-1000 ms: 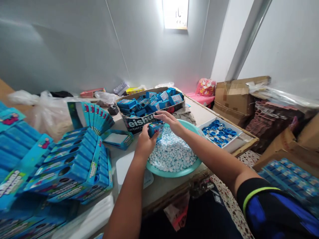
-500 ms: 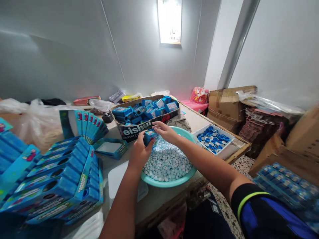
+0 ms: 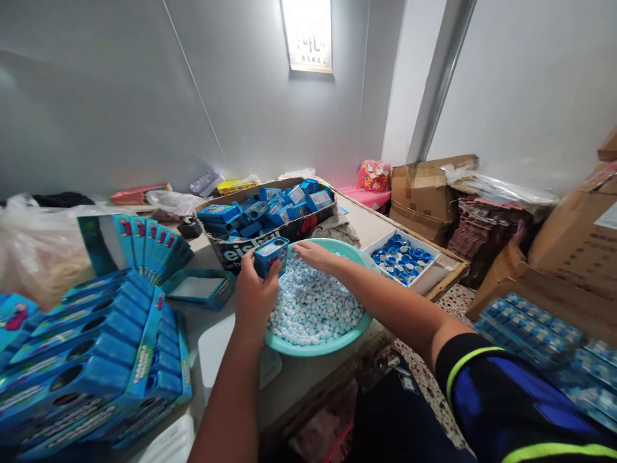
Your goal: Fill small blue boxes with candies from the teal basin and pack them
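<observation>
My left hand (image 3: pixel 253 289) grips a small blue box (image 3: pixel 270 254) upright above the near rim of a teal plastic basin (image 3: pixel 318 347). The basin is heaped with small pale blue-and-white tablets or candies (image 3: pixel 313 302). My right hand (image 3: pixel 314 256) rests flat-fingered over the far side of the tablets, holding nothing, a little apart from the box. Behind the basin, a cardboard tray (image 3: pixel 241 251) holds a jumble of similar blue boxes (image 3: pixel 265 209).
Stacked blue display cartons (image 3: pixel 91 347) fill the table's left side. A white tray of blue bottle caps (image 3: pixel 402 260) stands to the right. A white plastic sheet (image 3: pixel 216 347) lies beside the basin. Cardboard boxes (image 3: pixel 424 196) and blue packs (image 3: pixel 527 331) crowd the right, beyond the table edge.
The blue box has moved left with my left hand and now stands more upright, farther from my right hand. The whole scene has shifted left in view.
</observation>
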Available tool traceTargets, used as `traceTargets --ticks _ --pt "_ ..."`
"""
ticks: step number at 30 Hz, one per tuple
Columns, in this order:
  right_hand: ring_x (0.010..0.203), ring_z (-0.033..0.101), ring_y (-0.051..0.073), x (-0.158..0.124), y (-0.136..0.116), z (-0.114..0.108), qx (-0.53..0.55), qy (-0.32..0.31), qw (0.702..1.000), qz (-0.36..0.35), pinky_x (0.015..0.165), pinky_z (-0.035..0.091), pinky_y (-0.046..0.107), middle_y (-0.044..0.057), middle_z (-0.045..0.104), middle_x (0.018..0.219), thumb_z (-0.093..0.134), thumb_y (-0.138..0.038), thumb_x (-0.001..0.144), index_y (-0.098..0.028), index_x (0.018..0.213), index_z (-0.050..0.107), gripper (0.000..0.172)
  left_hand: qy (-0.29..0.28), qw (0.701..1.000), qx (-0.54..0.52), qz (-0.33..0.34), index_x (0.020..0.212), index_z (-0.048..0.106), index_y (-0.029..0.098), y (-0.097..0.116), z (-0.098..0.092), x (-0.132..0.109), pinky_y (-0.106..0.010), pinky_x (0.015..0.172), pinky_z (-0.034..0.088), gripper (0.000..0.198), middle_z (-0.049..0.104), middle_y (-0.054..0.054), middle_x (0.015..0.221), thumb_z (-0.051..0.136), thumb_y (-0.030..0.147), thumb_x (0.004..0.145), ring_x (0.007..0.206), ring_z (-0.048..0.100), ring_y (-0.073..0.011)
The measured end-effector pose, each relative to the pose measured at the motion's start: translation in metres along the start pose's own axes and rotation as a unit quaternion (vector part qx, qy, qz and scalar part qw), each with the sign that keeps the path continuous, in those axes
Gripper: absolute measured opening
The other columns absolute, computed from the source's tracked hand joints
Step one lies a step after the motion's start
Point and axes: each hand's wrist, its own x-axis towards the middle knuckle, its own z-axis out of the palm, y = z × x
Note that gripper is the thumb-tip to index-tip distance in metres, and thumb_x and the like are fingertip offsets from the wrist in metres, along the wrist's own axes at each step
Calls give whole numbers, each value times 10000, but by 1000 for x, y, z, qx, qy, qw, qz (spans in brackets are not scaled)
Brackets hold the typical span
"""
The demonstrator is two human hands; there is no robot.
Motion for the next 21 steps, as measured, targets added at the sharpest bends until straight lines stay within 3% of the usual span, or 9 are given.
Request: traceTargets --ticks 3,6,10,13,17,21 --pt "770 585 214 -10 5 1 -174 -66 983 1 832 493 374 37 622 822 882 -455 732 -230 728 711 283 42 999 -16 -13 1335 537 217 3 1 -1 -467 1012 540 561 717 -151 1220 712 463 862 1118 706 -328" --pt "802 599 221 -22 3 2 -292 -112 950 -13 849 472 374 64 632 907 911 -503 697 -229 790 769 323 85 995 -38 -22 1293 539 214 0 -13 0 -428 984 556 531 727 -122 1147 735 420 844 1044 722 -289" --pt "796 593 244 -27 -3 3 -303 -144 942 1 806 453 392 88 662 936 875 -563 728 -237 860 773 367 97 993 -63 -18 1252 528 202 -25 -56 -3 -408 989 565 543 698 -112 1138 763 394 802 1057 707 -268" --pt "725 573 231 -26 -8 4 -277 -218 936 9 729 427 367 65 667 802 874 -626 697 -230 744 719 428 86 990 -82 -73 1245 511 209 -45 -82 -17 -420 1036 549 551 676 -114 1185 755 391 785 1126 682 -267" --pt "656 554 202 -28 -10 5 -258 -251 933 20 634 392 332 26 650 702 863 -706 648 -224 701 685 516 80 975 -57 -199 1153 540 219 -61 -83 -39 -450 1082 514 469 672 -87 1145 724 320 734 1118 664 -263" --pt "728 603 214 -32 -12 3 -273 -247 930 26 626 401 324 36 701 803 848 -669 689 -231 812 726 471 22 958 -61 -281 1053 573 215 -69 -81 -45 -416 921 571 433 662 -26 923 703 259 643 910 663 -234"
